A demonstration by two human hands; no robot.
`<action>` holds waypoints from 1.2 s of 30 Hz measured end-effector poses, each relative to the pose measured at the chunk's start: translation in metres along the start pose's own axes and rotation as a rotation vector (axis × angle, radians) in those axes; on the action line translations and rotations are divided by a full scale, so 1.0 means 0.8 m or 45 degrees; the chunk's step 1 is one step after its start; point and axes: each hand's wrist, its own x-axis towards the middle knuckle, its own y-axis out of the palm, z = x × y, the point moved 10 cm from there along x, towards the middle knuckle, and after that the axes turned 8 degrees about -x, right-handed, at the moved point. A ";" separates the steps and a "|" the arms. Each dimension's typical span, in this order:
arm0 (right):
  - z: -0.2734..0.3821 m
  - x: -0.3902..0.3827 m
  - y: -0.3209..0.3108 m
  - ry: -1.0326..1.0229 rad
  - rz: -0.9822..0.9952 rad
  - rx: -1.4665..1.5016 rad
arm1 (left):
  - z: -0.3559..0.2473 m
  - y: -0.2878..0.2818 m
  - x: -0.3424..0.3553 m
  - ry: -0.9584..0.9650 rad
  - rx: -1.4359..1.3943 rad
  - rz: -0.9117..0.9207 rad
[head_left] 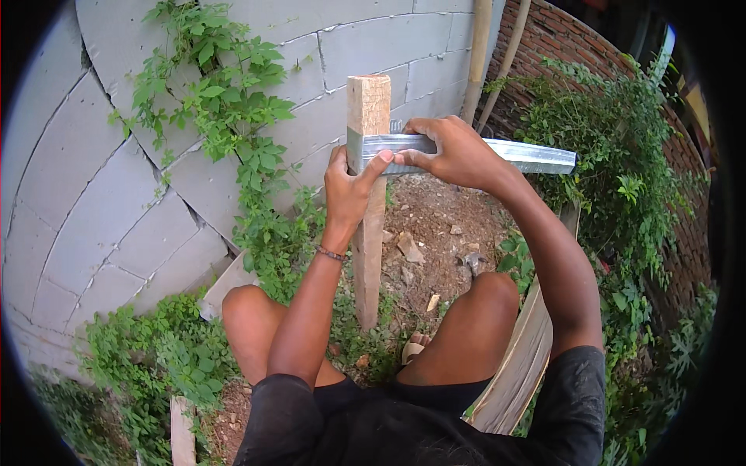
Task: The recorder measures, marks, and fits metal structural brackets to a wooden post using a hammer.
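Beyond R fingers (420, 126), metal strip (532, 154) juts far out, so its wt. could tilt it at the post (368, 109) if L fingers (339, 160) & R, both gripping it, slip.

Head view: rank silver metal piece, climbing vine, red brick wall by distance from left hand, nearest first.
From the left hand:
1. Silver metal piece: touching, under the thumb, extending right.
2. Climbing vine: to the left, in front of the gray block wall.
3. Red brick wall: far upper right, in the background.
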 end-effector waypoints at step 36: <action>0.025 0.004 -0.004 -0.071 -0.066 -0.019 | 0.018 0.002 0.000 -0.139 -0.225 0.089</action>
